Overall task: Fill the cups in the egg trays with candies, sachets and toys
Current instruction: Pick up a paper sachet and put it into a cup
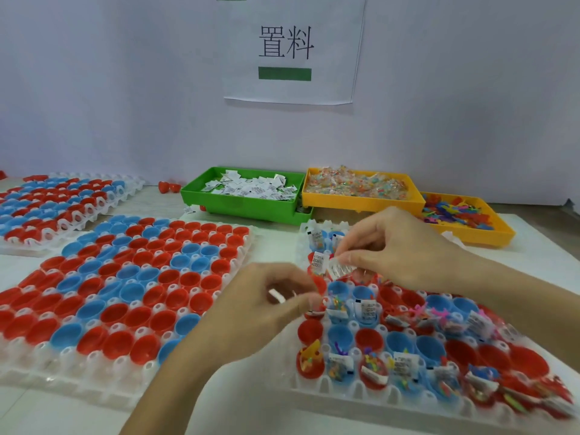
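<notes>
Over right egg tray: right hand pinches one sachet above unfilled cups, ready to drop; left hand, fingers curled, holds spare sachets (blurred), keeping stock close; bins behind.

Three white egg trays lie on the table: one at nine o'clock, one toward seven and one at four. Three bins stand in a row at twelve to two o'clock, one green and two yellow. Two hands work at centre, left and right; one paper sign hangs at twelve.
</notes>
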